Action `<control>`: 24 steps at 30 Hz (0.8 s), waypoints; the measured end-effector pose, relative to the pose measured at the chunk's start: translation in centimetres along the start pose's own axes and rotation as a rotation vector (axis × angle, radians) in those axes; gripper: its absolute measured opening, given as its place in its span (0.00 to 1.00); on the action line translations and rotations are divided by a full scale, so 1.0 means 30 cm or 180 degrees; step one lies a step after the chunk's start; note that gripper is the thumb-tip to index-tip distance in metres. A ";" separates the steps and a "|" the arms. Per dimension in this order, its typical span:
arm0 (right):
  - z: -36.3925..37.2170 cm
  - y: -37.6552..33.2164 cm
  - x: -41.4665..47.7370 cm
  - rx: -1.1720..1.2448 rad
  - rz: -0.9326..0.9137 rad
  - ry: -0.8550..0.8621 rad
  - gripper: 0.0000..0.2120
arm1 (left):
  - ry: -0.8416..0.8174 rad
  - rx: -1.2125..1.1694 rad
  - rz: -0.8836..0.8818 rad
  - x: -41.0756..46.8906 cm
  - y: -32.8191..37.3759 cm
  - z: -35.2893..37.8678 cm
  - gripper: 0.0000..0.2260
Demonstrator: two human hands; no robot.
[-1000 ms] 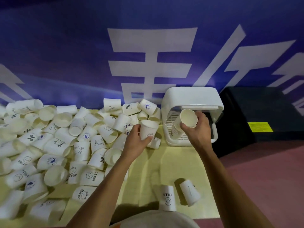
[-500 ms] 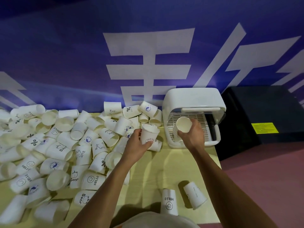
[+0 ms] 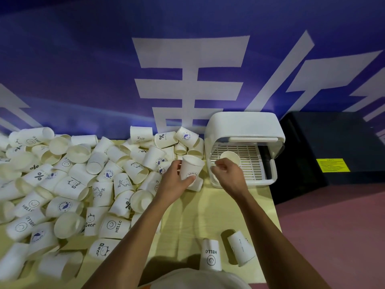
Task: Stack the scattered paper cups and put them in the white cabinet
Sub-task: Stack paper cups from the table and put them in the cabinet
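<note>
A large heap of white printed paper cups point(image 3: 87, 184) lies scattered over the left of the yellow table point(image 3: 210, 211). My left hand point(image 3: 177, 180) grips one upright paper cup point(image 3: 190, 166) just left of the white cabinet point(image 3: 243, 126). A stack of cups point(image 3: 230, 158) rests tilted on the slatted floor inside the open cabinet, its mouth facing me. My right hand point(image 3: 228, 175) hovers at the cabinet's front lip, just in front of that stack, fingers loosely curled and holding nothing. The lower part of the stack is hidden behind it.
Two loose cups lie near the table's front edge, a "HELLO" cup point(image 3: 210, 255) and a plain cup point(image 3: 240, 248). A black box point(image 3: 333, 151) stands right of the cabinet. A blue banner wall point(image 3: 83, 69) runs behind the table.
My right hand carried the stack into the cabinet, let it go and drew back to the left. My left hand kept its cup and shifted slightly right.
</note>
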State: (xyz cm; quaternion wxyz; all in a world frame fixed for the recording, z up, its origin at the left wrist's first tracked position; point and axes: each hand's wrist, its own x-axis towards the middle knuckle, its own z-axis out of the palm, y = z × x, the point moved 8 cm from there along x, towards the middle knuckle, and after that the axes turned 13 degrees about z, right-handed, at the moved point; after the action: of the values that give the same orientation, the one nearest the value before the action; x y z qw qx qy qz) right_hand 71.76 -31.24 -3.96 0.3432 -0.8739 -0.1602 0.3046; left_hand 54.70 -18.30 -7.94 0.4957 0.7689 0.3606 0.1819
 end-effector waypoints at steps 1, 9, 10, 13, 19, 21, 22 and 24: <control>0.032 -0.007 -0.013 0.0307 0.0100 -0.0410 0.18 | 0.0000 -0.0032 -0.0020 -0.004 -0.001 0.004 0.27; 0.136 -0.030 -0.067 0.0930 0.0171 -0.1017 0.22 | -0.0132 -0.0216 -0.0022 -0.040 0.006 0.027 0.25; 0.141 -0.027 -0.068 0.0937 0.0177 -0.0990 0.22 | -0.0147 -0.0221 -0.0018 -0.042 0.008 0.027 0.25; 0.154 -0.019 -0.072 0.0977 0.0179 -0.0930 0.22 | -0.0194 -0.0222 0.0011 -0.049 0.016 0.026 0.24; 0.161 -0.016 -0.077 0.0884 0.0011 -0.0716 0.23 | -0.0264 -0.0286 0.0075 -0.054 0.019 0.037 0.27; 0.130 -0.015 -0.071 0.0885 -0.0024 -0.0508 0.23 | -0.0267 -0.0294 0.0079 -0.048 0.017 0.045 0.30; 0.104 -0.014 -0.065 0.0911 -0.0006 -0.0385 0.23 | -0.0264 -0.0303 0.0064 -0.046 0.010 0.049 0.31; 0.039 -0.012 -0.046 0.1048 0.0032 -0.0116 0.24 | -0.0257 -0.0344 0.0046 -0.045 -0.006 0.057 0.32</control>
State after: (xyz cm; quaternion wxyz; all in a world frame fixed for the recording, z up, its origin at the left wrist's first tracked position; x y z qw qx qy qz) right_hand 69.93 -31.06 -3.81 0.4773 -0.8010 -0.1099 0.3443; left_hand 54.81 -20.34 -8.77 0.5493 0.7503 0.3244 0.1736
